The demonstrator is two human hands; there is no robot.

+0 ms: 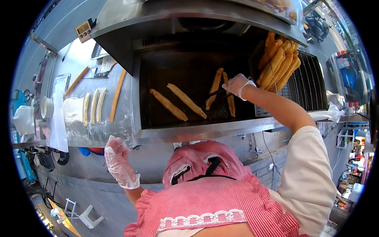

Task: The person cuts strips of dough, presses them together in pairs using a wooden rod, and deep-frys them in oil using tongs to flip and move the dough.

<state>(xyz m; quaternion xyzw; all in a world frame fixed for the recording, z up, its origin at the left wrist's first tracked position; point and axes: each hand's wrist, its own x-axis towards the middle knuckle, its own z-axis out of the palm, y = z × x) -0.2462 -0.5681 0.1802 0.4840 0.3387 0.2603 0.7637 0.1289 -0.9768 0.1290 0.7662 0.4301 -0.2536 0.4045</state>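
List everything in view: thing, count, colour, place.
frying vat: 1, dark, centre
frying dough sticks: 4, golden, in vat
fried stick pile: uncounted, golden, right of vat
wire rack: 1, dark, beside pile
timer: 1, gold, upper left
dough slab: 1, cream, left worktop
dough strips: 3, cream, right of slab
wooden sticks: 2, brown, on worktop
cylindrical container: 1, white, left of slab
stool: 1+, white, lower left
slender tool: uncounted, dark, over vat
apron: 1, red check, worn
left hand: 1, clear glove, open, off worktop
right hand: 1, clear glove, fingers on slender tool
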